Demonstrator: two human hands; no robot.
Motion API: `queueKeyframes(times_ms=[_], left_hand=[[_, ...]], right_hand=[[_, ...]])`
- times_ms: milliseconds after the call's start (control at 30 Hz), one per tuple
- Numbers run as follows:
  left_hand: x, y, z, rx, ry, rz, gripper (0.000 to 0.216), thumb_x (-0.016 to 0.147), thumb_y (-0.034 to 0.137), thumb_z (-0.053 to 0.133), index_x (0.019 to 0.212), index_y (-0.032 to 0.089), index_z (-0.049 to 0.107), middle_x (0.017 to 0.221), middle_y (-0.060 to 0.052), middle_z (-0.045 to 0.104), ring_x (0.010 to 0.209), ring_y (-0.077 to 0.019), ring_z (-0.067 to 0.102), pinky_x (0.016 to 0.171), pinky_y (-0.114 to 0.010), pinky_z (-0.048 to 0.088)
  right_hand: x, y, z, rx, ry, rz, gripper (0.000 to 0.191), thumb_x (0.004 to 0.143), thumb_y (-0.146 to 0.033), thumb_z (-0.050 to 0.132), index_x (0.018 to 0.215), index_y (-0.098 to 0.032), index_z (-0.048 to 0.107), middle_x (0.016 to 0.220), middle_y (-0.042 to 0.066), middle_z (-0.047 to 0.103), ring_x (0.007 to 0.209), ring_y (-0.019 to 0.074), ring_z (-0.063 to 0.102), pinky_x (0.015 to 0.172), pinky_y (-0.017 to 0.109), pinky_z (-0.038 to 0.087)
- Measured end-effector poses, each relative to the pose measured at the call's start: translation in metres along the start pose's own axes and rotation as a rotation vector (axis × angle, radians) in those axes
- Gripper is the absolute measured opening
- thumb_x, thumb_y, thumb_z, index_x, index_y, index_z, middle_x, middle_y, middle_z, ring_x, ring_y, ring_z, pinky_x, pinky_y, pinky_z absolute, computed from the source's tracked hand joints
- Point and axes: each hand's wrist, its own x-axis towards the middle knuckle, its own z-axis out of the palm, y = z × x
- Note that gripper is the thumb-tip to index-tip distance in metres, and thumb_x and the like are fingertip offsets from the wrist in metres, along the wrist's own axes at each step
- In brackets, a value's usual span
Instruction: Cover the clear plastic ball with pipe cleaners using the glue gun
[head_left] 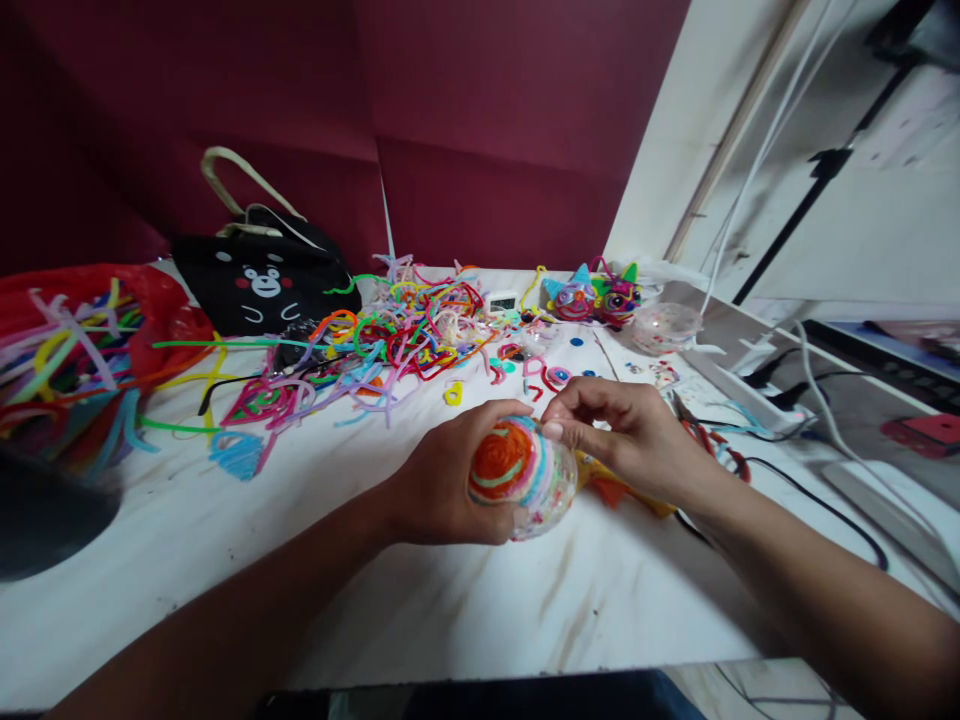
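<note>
My left hand [442, 478] is wrapped round a clear plastic ball [559, 490] and holds it tilted above the table. Fuzzy pipe cleaner [504, 462] in orange, green, pink, white and blue coils over one side of the ball; the rest of its surface is bare and see-through. At the ball's upper right edge, my right hand [626, 432] has its thumb and forefinger pinched together. What lies between those fingertips is too small to make out. Behind the right hand, partly hidden, is a yellow and orange item [611, 485] on the table.
Loose pipe cleaners [427, 320] lie heaped at the back, with more in a red bag [169, 310] at left. A black bag [259, 280] stands behind. Two decorated balls [574, 297], a clear bowl-like shell [667, 327] and cables [817, 500] are towards the right.
</note>
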Motion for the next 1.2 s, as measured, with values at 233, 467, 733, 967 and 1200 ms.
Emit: queueKeyframes(times_ms=[233, 467, 733, 967, 1200], left_hand=[[-0.002, 0.0, 0.001, 0.09, -0.016, 0.029, 0.081, 0.058, 0.025, 0.071, 0.134, 0.022, 0.042, 0.128, -0.009, 0.063, 0.113, -0.029, 0.064, 0.096, -0.041, 0.052], [-0.003, -0.003, 0.005, 0.231, -0.004, 0.191, 0.084, 0.059, 0.025, 0.069, 0.136, 0.024, 0.036, 0.132, -0.011, 0.061, 0.12, -0.0289, 0.062, 0.1, -0.041, 0.052], [-0.003, 0.002, 0.004, 0.272, -0.019, 0.346, 0.084, 0.063, 0.023, 0.066, 0.14, 0.024, 0.034, 0.137, -0.013, 0.059, 0.128, -0.0302, 0.058, 0.107, -0.045, 0.05], [-0.003, 0.003, 0.001, 0.275, -0.058, 0.439, 0.086, 0.064, 0.019, 0.065, 0.143, 0.026, 0.034, 0.138, -0.012, 0.06, 0.134, -0.0326, 0.053, 0.112, -0.05, 0.046], [0.001, 0.0, -0.004, 0.23, -0.106, 0.505, 0.097, 0.067, 0.013, 0.067, 0.151, 0.03, 0.022, 0.153, -0.011, 0.047, 0.144, -0.0318, 0.043, 0.12, -0.053, 0.037]], right_hand=[[0.002, 0.0, -0.002, 0.197, -0.096, 0.192, 0.033, 0.073, -0.042, 0.082, 0.076, -0.013, 0.067, 0.066, -0.001, 0.059, 0.06, 0.0098, 0.048, 0.054, 0.023, 0.039], [0.006, 0.013, -0.01, 0.252, -0.19, 0.306, 0.039, 0.062, -0.036, 0.091, 0.082, -0.017, 0.063, 0.076, -0.002, 0.059, 0.068, 0.0105, 0.052, 0.061, 0.023, 0.043], [0.0, 0.016, -0.01, 0.613, -0.288, 0.604, 0.067, 0.057, -0.029, 0.094, 0.108, -0.022, 0.05, 0.087, -0.002, 0.067, 0.062, 0.0101, 0.065, 0.056, 0.022, 0.054], [-0.01, 0.009, 0.002, 0.866, -0.249, 0.715, 0.069, 0.054, -0.014, 0.094, 0.11, -0.02, 0.054, 0.072, -0.004, 0.073, 0.057, 0.0093, 0.069, 0.054, 0.017, 0.056], [-0.021, 0.012, 0.008, 0.93, -0.159, 0.613, 0.066, 0.057, -0.013, 0.091, 0.115, -0.018, 0.061, 0.075, 0.0, 0.076, 0.064, 0.0151, 0.073, 0.065, 0.026, 0.06]])
